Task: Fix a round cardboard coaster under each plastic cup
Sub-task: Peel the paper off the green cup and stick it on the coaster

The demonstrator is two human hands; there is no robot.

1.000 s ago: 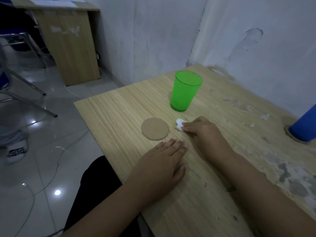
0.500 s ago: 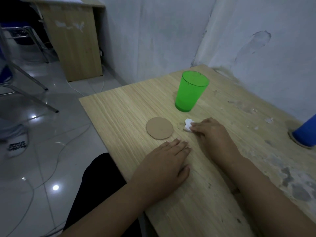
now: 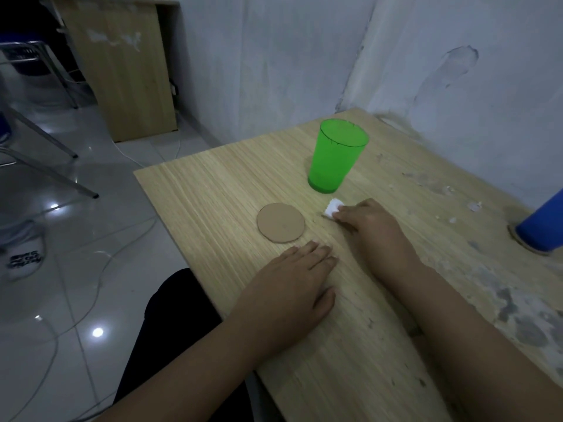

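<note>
The left hand [image 3: 289, 287] lies palm down on the wooden worktop [image 3: 213, 193], fingers straight and close together, holding nothing; its fingertips stop just short of the round cardboard coaster [image 3: 280, 222], which lies flat and bare, apart from either hand. The right hand [image 3: 370, 226] rests on the worktop to the right of that coaster, its grip narrow: the fingertips curl onto a small white piece [image 3: 333, 208], perhaps folded tape or foam, though the view is too coarse to say which. The piece touches the worktop and sits between the coaster and the green plastic cup [image 3: 336, 159].

The green cup stands upright, mouth up, beyond the white piece and near the back of the worktop, directly on the wood. It is well apart from the left hand and near the right hand's fingertips without touching them.

At the right edge a blue cup [image 3: 542, 226] stands partly out of frame, with a 2nd cardboard disc [image 3: 518, 239] showing under its base. White scraps and grey stains mark the worktop on the right side. A white cable [image 3: 100, 269] trails across the tiled floor [image 3: 76, 300] on the left.
</note>
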